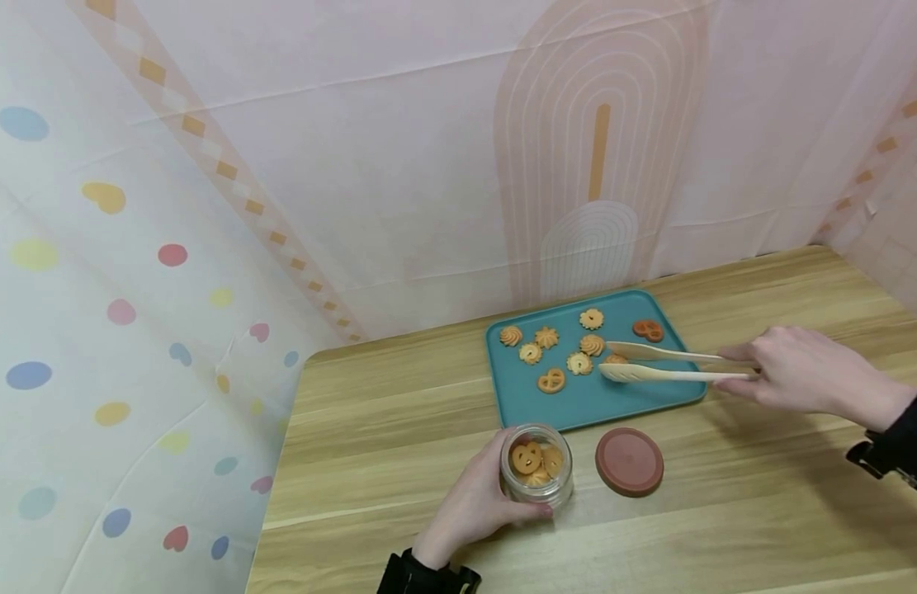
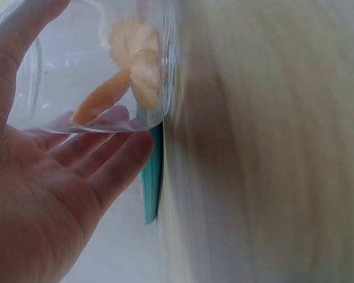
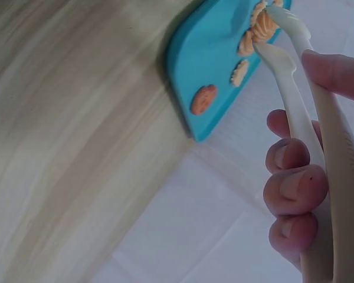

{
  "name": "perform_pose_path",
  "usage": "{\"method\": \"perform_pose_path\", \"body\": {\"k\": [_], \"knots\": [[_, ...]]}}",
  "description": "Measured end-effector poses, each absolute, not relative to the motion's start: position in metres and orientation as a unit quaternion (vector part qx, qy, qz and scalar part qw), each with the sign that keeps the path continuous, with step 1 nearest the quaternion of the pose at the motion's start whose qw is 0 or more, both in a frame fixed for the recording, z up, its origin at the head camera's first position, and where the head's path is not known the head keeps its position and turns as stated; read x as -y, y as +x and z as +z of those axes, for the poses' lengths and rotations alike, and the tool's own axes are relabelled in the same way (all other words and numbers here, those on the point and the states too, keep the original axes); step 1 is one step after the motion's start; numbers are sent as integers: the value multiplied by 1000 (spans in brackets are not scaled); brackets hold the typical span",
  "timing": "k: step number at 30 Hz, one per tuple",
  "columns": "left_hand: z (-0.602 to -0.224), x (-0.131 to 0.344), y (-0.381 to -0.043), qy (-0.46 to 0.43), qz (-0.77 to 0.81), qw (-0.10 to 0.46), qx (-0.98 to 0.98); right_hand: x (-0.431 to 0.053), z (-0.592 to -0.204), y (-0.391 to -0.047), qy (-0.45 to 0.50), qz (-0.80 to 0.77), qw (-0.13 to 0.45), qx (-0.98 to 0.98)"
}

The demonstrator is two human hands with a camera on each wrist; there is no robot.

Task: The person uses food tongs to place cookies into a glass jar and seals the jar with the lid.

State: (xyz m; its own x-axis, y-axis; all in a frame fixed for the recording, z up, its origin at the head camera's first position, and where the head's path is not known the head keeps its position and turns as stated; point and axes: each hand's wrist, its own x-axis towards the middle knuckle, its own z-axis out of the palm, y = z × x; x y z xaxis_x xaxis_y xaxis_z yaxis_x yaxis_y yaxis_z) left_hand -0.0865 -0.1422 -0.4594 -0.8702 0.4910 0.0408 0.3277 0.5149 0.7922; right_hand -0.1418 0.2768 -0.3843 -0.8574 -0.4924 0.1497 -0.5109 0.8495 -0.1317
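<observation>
My left hand (image 1: 479, 493) holds a glass jar (image 1: 558, 492) upright on the table, thumb and fingers curled round its side. Several cookies (image 1: 527, 457) lie at the bottom of the jar, one of them pretzel-shaped. My right hand (image 1: 807, 369) grips a pair of cream tongs (image 1: 669, 374) over the right half of a teal tray (image 1: 517, 403). The tong tips stand at either side of a swirled cookie (image 3: 264, 27), which they partly cover in the head view. Several other cookies lie spread on the tray, among them a pretzel (image 1: 551, 380) and a darker pretzel (image 1: 648, 331).
A round reddish-brown lid (image 1: 630, 462) lies flat on the wooden table (image 1: 384, 445), right of the jar and in front of the tray. Behind the table hangs a patterned cloth (image 1: 428, 165), close to the tray's back edge.
</observation>
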Motion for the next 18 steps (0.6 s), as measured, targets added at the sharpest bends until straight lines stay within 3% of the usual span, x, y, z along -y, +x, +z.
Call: {"method": "perform_pose_path", "body": {"k": [18], "knots": [[-459,142,-87,237,433,93,-864,-248,-350,-118,337,115,144,923]]}}
